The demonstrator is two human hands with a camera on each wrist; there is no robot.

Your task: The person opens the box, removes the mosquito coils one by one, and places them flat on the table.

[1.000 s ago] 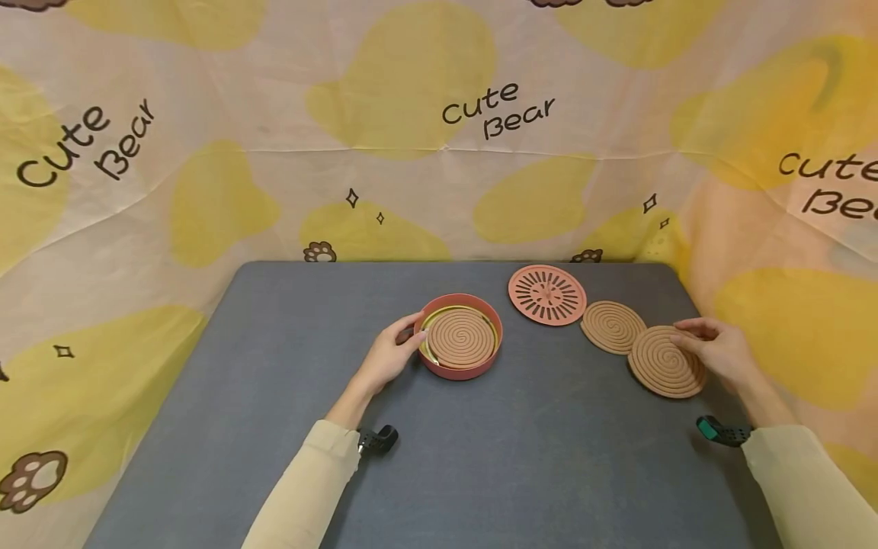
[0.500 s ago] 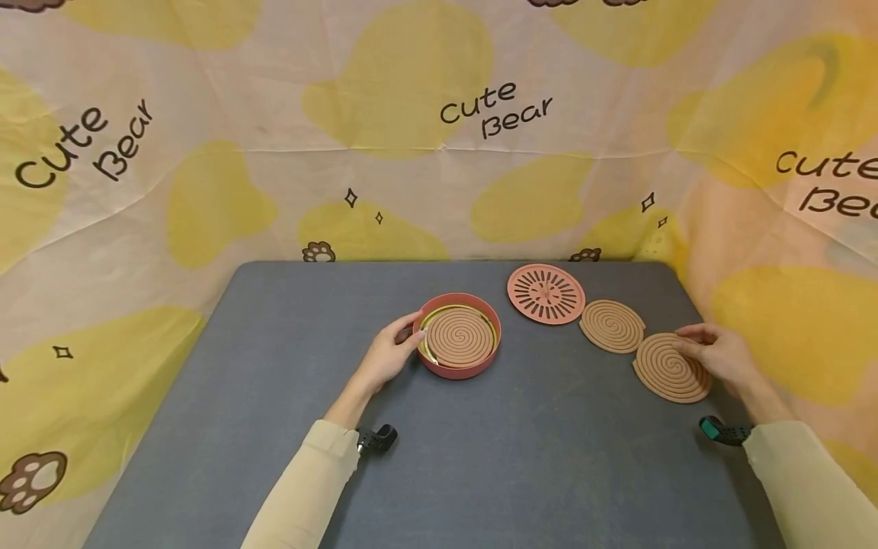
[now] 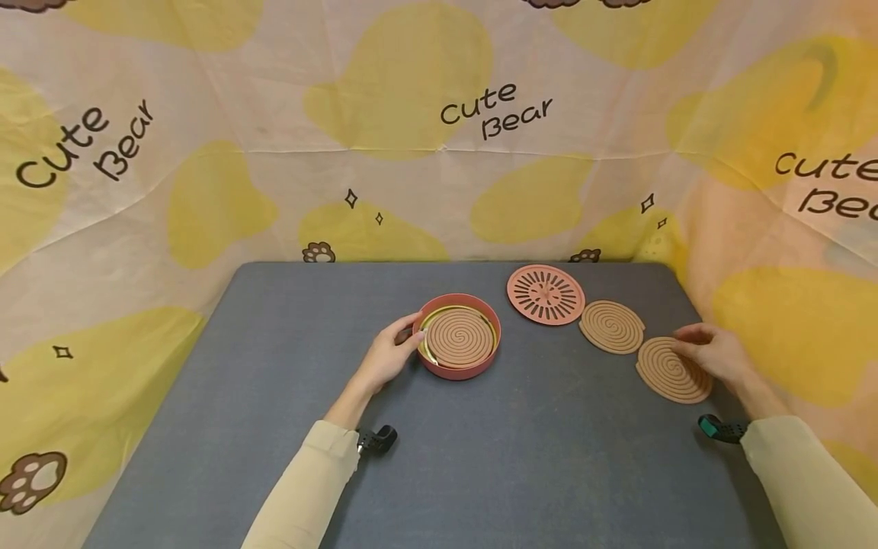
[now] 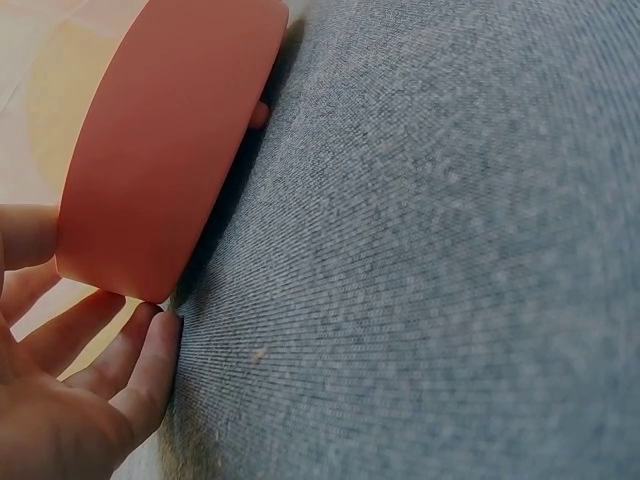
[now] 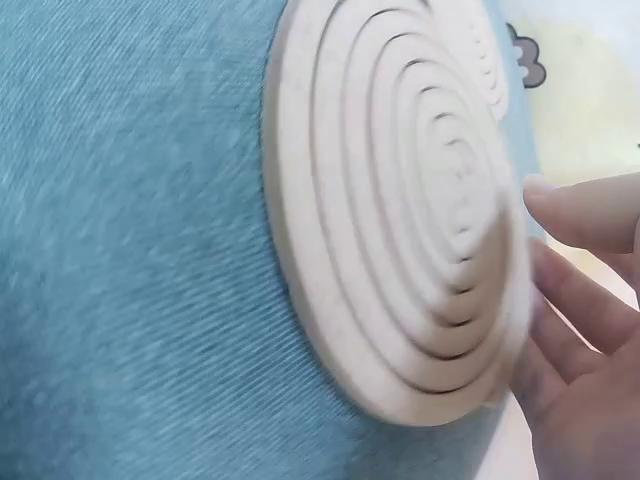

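In the head view a round red mosquito coil holder [image 3: 458, 374] stands on the table with a brown mosquito coil [image 3: 460, 337] lying inside it. My left hand [image 3: 392, 354] grips its left side; the left wrist view shows the fingers [image 4: 150, 365] against the lower edge of the holder wall [image 4: 165, 150]. Over at the right, my right hand [image 3: 720, 354] is at the right edge of another mosquito coil [image 3: 672, 371], which lies on the table. The right wrist view shows the thumb raised off this coil [image 5: 390, 200], fingers beside its edge.
A third mosquito coil [image 3: 612, 327] lies just behind and left of the right-hand one. Left of that is the slotted red lid [image 3: 546, 295], flat near the back edge of the grey table [image 3: 521, 457]. A printed cloth [image 3: 391, 91] hangs behind and along both sides.
The right-hand coil has shifted a little right and toward me, coming apart from the coil behind it. My left hand and the holder have stayed in place.
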